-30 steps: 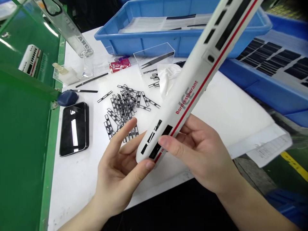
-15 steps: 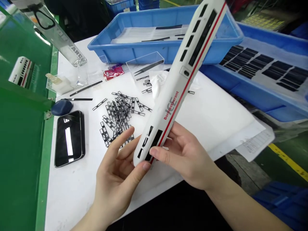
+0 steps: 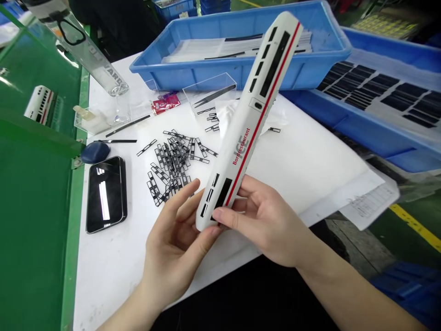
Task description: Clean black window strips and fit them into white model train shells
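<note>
With your left hand and right hand, you are gripping the white train shell above the desk, its visible windows seemingly filled, while loose strips are lying unfitted.

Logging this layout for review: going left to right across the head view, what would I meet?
Black-screened device → pile of small dark-framed strips → red-striped white train body → printed paper.

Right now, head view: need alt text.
A person's left hand and right hand hold the lower end of a white model train car, red-striped and lettered "Bordrestaurant", above a white table. A pile of black-framed strips and a black-screened device lie on it; a blue bin stands behind.
</note>
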`<state>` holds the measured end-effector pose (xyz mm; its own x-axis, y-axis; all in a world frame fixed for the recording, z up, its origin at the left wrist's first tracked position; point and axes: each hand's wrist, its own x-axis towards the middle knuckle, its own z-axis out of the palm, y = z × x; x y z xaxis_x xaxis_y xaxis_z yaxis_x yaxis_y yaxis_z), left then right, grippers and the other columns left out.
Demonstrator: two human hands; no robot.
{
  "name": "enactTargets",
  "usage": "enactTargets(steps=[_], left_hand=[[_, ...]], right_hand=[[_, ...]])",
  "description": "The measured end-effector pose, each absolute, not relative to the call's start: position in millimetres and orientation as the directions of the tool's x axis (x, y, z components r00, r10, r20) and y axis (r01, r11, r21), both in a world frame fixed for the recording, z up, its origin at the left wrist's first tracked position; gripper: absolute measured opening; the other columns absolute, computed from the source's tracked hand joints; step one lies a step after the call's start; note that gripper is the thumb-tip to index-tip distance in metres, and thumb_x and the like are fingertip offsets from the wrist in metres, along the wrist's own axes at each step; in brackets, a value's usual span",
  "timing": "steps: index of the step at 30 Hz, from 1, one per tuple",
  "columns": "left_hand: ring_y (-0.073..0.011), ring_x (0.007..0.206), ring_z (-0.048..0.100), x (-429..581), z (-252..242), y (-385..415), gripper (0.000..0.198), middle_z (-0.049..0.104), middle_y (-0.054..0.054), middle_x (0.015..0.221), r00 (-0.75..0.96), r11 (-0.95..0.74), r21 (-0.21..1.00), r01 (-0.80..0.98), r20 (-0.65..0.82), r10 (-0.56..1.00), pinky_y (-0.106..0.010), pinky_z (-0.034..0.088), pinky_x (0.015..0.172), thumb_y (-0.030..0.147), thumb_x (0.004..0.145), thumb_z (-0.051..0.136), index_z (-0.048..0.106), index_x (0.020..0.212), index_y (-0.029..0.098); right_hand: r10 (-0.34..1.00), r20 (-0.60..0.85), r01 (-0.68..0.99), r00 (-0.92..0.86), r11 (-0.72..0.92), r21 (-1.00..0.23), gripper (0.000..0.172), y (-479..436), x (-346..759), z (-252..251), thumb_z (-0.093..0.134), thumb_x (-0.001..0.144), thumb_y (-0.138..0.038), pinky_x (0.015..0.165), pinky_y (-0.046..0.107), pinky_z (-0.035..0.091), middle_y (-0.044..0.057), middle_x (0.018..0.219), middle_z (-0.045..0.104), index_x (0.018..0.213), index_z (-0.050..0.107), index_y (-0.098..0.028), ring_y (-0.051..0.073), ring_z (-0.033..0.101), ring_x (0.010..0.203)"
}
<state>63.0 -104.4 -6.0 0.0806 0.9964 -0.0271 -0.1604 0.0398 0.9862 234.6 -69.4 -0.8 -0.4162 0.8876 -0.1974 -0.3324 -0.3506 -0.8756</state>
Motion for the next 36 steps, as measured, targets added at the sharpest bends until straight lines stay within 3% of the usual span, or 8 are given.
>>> enactTargets(steps=[5,12,20,27,32,36], left_hand=[[-0.0288,0.139,0.058,62.3,-12.4,-104.2,0.064,0.061,-0.007,0.15,0.141,-0.025,0.99,-0.139,0.045,0.989,-0.041,0.054,0.113,0.004,0.094,0.069,0.055,0.148,0.035],[-0.027,0.138,0.059,63.2,-14.4,-107.0,0.067,0.059,-0.006,0.152,0.165,-0.016,0.996,-0.087,0.03,0.986,-0.036,0.057,0.11,0.007,0.094,0.07,0.05,0.151,0.038],[-0.0256,0.14,0.057,65.8,-12.5,-108.5,0.061,0.057,-0.004,0.154,0.167,-0.065,0.998,0.02,0.06,0.984,-0.039,0.049,0.119,0.007,0.097,0.066,0.053,0.149,0.038],[-0.0265,0.134,0.062,64.5,-8.3,-101.2,0.064,0.066,-0.006,0.144,0.155,0.058,0.99,-0.131,-0.037,0.987,-0.032,0.06,0.106,0.009,0.094,0.072,0.051,0.149,0.035],[-0.0294,0.139,0.058,66.0,-9.2,-103.3,0.063,0.064,-0.007,0.147,0.149,0.046,0.993,-0.109,-0.03,0.988,-0.037,0.059,0.108,0.01,0.094,0.072,0.051,0.148,0.035],[-0.0281,0.138,0.059,66.1,-10.3,-103.9,0.059,0.061,-0.005,0.15,0.15,-0.005,0.997,-0.076,0.016,0.989,-0.039,0.056,0.112,0.01,0.096,0.07,0.053,0.147,0.035]], right_hand=[[0.901,-0.191,-0.294,-0.389,-0.318,-0.901,0.02,-69.7,233.2,1.4,0.071,0.094,-0.017,0.089,0.033,0.064,0.006,0.111,0.076,0.113,0.065,-0.021,0.021,0.075,0.104],[0.855,-0.191,-0.286,-0.483,-0.36,-0.888,0.03,-65.0,243.3,-5.0,0.076,0.089,-0.016,0.094,0.036,0.062,0.006,0.111,0.075,0.115,0.062,-0.021,0.021,0.074,0.104],[0.881,-0.206,-0.212,-0.425,-0.318,-0.924,0.024,-67.3,237.9,-2.6,0.073,0.091,-0.014,0.093,0.036,0.062,0.003,0.108,0.075,0.11,0.062,-0.022,0.02,0.075,0.102],[0.842,-0.139,-0.273,-0.521,-0.318,-0.908,0.018,-57.5,242.9,-5.1,0.067,0.096,-0.016,0.094,0.034,0.061,0.007,0.118,0.073,0.112,0.061,-0.02,0.02,0.073,0.106],[0.862,-0.187,-0.24,-0.471,-0.329,-0.913,0.031,-59.1,239.6,-3.0,0.079,0.084,-0.013,0.094,0.037,0.062,0.006,0.113,0.076,0.109,0.063,-0.02,0.021,0.075,0.102],[0.883,-0.19,-0.243,-0.43,-0.316,-0.917,0.029,-60.6,235.5,-4.2,0.08,0.083,-0.012,0.093,0.037,0.062,0.006,0.111,0.076,0.105,0.064,-0.02,0.021,0.075,0.099]])
